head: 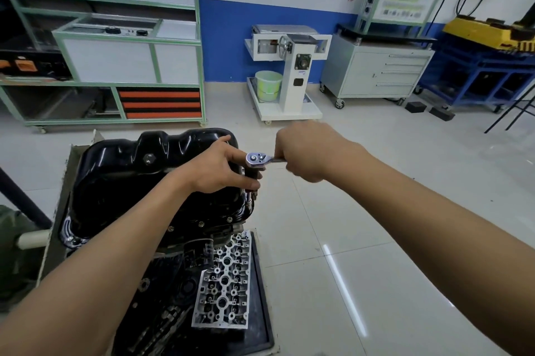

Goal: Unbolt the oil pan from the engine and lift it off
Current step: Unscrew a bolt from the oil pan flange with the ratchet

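oil pan (124,182) lies left of the ratchet (257,158); its handle runs right into the curled grip of the right hand (304,150), while the left hand (217,170) pinches the upright extension (251,199).

Workshop with a glossy pale tiled floor (390,187) and a white wall (260,37) banded blue below.
A green-framed bench (130,40) stands at the left, a white stand (292,80) with a pale green bucket (268,85) in the middle, and a grey drawer cabinet (376,72) on casters beside a blue rack (477,66) at the right.
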Action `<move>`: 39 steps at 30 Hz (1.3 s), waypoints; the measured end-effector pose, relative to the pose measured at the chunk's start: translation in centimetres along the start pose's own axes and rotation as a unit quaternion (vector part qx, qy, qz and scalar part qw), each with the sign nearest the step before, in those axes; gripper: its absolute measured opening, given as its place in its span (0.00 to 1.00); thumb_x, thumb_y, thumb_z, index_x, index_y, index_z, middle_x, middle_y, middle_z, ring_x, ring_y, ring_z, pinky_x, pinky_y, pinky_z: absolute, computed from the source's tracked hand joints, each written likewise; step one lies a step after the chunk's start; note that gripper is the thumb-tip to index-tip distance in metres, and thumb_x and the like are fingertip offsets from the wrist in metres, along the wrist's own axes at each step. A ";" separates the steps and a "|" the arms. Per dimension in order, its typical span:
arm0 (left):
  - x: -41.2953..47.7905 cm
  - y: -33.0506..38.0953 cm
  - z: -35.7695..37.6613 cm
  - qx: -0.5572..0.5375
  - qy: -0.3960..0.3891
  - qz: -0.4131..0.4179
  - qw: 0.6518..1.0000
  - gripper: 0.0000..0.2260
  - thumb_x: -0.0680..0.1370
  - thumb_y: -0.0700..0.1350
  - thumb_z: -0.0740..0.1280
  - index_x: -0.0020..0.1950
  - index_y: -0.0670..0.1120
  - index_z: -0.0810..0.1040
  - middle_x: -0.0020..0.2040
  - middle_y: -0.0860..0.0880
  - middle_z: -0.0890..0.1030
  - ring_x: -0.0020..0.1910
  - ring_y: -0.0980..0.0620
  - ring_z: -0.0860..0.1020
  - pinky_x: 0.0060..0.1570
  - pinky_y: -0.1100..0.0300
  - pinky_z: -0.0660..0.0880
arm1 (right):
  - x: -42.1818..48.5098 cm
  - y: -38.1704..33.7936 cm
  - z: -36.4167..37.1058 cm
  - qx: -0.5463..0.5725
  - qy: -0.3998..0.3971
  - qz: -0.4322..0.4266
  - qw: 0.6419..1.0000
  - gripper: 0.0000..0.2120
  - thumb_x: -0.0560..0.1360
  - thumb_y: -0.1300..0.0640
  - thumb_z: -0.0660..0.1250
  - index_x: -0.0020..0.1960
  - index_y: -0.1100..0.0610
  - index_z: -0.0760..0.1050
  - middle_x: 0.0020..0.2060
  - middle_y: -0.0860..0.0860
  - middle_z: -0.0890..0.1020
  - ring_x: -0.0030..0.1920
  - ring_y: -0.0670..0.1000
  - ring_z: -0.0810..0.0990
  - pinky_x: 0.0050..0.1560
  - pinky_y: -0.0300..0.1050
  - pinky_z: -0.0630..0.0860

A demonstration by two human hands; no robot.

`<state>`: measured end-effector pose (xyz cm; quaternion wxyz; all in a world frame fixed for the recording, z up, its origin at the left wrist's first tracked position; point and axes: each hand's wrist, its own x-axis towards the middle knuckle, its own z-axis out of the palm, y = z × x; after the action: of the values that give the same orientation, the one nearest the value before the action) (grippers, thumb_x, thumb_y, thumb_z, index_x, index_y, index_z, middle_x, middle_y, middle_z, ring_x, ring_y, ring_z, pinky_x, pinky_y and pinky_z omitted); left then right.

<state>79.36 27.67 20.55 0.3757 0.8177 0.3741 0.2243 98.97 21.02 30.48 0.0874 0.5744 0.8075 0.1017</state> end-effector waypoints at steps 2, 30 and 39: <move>0.0 0.2 -0.1 0.000 -0.016 0.025 1.000 0.08 0.71 0.51 0.80 0.48 0.60 0.87 0.51 0.63 0.86 0.65 0.64 0.76 0.78 0.51 0.39 | 1.1 0.6 0.6 -0.005 0.044 -0.009 0.999 0.15 0.77 0.64 0.64 0.58 0.50 0.81 0.39 0.51 0.72 0.39 0.57 0.72 0.34 0.44 0.66; -0.4 0.4 1.4 0.018 0.116 0.097 0.988 0.07 0.66 0.61 0.72 0.42 0.73 0.81 0.43 0.68 0.84 0.48 0.56 0.80 0.65 0.77 0.53 | -2.7 -1.8 2.8 0.308 -0.005 0.026 0.951 0.29 0.72 0.40 0.73 0.25 0.57 0.65 0.20 0.49 0.63 0.24 0.50 0.60 0.24 0.41 0.58; 0.0 0.0 0.4 0.018 0.002 0.042 0.999 0.10 0.73 0.51 0.78 0.54 0.56 0.85 0.52 0.65 0.85 0.63 0.69 0.75 0.78 0.51 0.38 | -0.4 0.1 0.8 0.026 0.011 0.005 1.000 0.09 0.78 0.57 0.67 0.56 0.48 0.81 0.36 0.48 0.70 0.40 0.55 0.73 0.36 0.44 0.66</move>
<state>79.64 27.49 20.27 0.3503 0.8390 0.3440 0.2346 99.39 20.67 29.79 0.0629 0.5790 0.8082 0.0873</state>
